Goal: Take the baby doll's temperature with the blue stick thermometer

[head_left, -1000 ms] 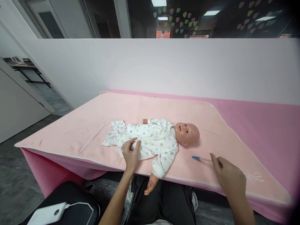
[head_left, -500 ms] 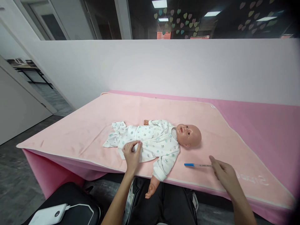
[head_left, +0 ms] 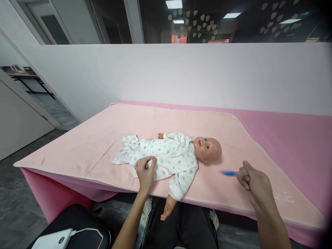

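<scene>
On the peach blanket (head_left: pixel 88 138), the doll (head_left: pixel 207 150) is lying face-up, probably light, best held around its middle. From afar, I'm touching its clothes (head_left: pixel 176 159) with my left hand (head_left: pixel 145 174), whether pinching I can't tell; my right hand (head_left: pixel 259 185) is grasping a blurred blue stick (head_left: pixel 229 173), likely stiff, jutting leftward.

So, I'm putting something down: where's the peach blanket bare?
Bare: the blanket left of the doll, and between doll and wall. Crowded: the doll's near side, where the left hand touches its clothes, and near-right of its head, where the right hand holds a blue-tipped stick.
</scene>
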`<state>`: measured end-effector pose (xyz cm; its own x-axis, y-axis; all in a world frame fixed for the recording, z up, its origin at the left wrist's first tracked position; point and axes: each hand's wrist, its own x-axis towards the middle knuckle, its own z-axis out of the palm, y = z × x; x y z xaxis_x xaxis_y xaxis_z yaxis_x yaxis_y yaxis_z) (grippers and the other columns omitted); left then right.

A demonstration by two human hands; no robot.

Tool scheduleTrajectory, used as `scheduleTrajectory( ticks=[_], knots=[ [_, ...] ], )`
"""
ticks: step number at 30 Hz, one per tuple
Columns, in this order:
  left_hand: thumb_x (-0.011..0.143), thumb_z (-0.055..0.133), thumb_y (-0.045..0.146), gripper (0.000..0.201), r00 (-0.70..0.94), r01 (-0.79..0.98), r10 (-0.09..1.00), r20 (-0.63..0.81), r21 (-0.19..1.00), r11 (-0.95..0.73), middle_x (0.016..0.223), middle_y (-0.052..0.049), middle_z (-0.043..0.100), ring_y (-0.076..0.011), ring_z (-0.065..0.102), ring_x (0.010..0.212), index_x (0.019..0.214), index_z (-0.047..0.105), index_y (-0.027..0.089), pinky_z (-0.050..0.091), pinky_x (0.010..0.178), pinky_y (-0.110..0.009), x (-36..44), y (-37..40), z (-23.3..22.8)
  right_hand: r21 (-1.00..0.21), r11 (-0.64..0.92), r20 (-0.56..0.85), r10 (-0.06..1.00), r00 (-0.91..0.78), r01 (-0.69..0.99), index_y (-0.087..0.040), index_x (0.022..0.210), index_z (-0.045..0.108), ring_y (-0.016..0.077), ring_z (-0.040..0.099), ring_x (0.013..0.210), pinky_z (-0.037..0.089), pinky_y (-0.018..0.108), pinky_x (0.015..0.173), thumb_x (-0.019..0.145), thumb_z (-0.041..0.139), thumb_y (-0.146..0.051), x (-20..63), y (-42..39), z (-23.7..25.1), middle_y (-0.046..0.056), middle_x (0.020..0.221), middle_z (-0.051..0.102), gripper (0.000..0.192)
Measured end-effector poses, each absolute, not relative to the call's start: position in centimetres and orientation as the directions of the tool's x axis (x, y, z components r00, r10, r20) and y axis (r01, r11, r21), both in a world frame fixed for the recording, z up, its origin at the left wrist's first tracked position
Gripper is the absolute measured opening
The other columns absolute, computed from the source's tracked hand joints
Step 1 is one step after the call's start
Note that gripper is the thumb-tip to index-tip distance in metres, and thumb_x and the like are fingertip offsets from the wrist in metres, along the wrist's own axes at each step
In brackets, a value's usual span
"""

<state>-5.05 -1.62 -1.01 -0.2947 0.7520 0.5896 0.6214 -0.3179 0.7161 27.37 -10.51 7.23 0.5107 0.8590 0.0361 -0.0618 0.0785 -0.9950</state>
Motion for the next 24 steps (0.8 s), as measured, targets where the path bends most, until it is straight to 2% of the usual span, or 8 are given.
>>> scheduleTrajectory(
  ticks=[4,7,9,11,16,18,20,24],
  knots=[
    [0.08,0.059,0.035,0.012,-0.287,0.628,0.752,0.593,0.709,-0.32,0.08,0.001,0.066,-0.0186,0.057,0.084,0.079,0.064,0.023,0.034,0.088,-0.035,-5.0,-1.6,-1.0,-0.953,0.128,0.001,0.907,0.422,-0.273,-0.02,0.049,0.024,0.0048,0.02,0.035,0.019,0.023,0.037,0.081,0.056,-0.042,27.6,-10.4,8.1,-0.008,0.043,0.022,0.05],
    [0.08,0.059,0.035,0.013,-0.293,0.629,0.754,0.588,0.713,-0.311,0.08,0.0,0.066,-0.0186,0.057,0.085,0.079,0.064,0.023,0.034,0.088,-0.035,-5.0,-1.6,-1.1,-0.982,0.15,0.08,0.88,0.468,-0.116,-0.02,0.048,0.026,0.0052,0.021,0.036,0.022,0.024,0.038,0.084,0.049,-0.046,27.5,-10.7,8.0,-0.007,0.043,0.023,0.05],
    [0.08,0.058,0.035,0.013,-0.293,0.63,0.756,0.585,0.713,-0.308,0.08,0.0,0.066,-0.0187,0.057,0.085,0.079,0.064,0.023,0.034,0.088,-0.035,-5.0,-1.6,-1.1,-0.983,0.176,0.171,0.782,0.6,0.051,-0.019,0.047,0.031,0.0052,0.023,0.039,0.021,0.024,0.04,0.082,0.053,-0.047,26.8,-10.7,7.6,-0.007,0.045,0.024,0.05],
    [0.08,0.058,0.035,0.014,-0.288,0.633,0.759,0.584,0.711,-0.308,0.081,0.0,0.066,-0.0187,0.057,0.086,0.079,0.064,0.023,0.034,0.088,-0.035,-5.0,-1.6,-1.1,-0.977,0.198,0.199,0.71,0.675,0.08,-0.019,0.046,0.033,0.0053,0.023,0.042,0.019,0.024,0.041,0.079,0.059,-0.045,26.0,-10.7,7.3,-0.006,0.045,0.024,0.05],
    [0.08,0.058,0.036,0.014,-0.287,0.636,0.763,0.579,0.711,-0.3,0.081,0.001,0.066,-0.0187,0.057,0.086,0.079,0.064,0.024,0.034,0.088,-0.036,-5.1,-1.6,-1.1,-0.92,0.201,-0.014,0.842,0.539,-0.337,-0.019,0.047,0.024,0.0058,0.021,0.038,0.018,0.025,0.039,0.08,0.058,-0.039,26.0,-10.4,8.1,-0.007,0.043,0.021,0.052],
    [0.08,0.058,0.036,0.014,-0.285,0.639,0.765,0.578,0.709,-0.298,0.081,0.0,0.066,-0.0187,0.057,0.086,0.079,0.064,0.024,0.034,0.088,-0.036,-5.1,-1.5,-1.2,-0.905,0.152,-0.038,0.901,0.432,-0.397,-0.019,0.048,0.022,0.0059,0.018,0.037,0.018,0.025,0.038,0.082,0.055,-0.04,26.4,-10.4,8.3,-0.007,0.042,0.019,0.052],
    [0.08,0.058,0.036,0.014,-0.281,0.645,0.763,0.582,0.703,-0.299,0.082,0.0,0.067,-0.0189,0.058,0.086,0.079,0.064,0.024,0.035,0.088,-0.036,-5.2,-1.5,-1.2,-0.933,0.151,0.0,0.907,0.421,-0.326,-0.019,0.048,0.022,0.0059,0.018,0.037,0.018,0.025,0.038,0.082,0.053,-0.044,26.6,-10.5,8.1,-0.007,0.042,0.019,0.052],
    [0.08,0.057,0.036,0.015,-0.282,0.649,0.757,0.59,0.698,-0.303,0.08,0.0,0.066,-0.0185,0.058,0.085,0.078,0.064,0.023,0.035,0.087,-0.036,-5.2,-1.5,-1.2,-0.995,0.099,0.087,0.803,0.59,0.012,-0.019,0.047,0.032,0.0057,0.023,0.041,0.018,0.024,0.04,0.077,0.061,-0.046,26.1,-10.6,7.4,-0.006,0.045,0.024,0.05]
  ],
)
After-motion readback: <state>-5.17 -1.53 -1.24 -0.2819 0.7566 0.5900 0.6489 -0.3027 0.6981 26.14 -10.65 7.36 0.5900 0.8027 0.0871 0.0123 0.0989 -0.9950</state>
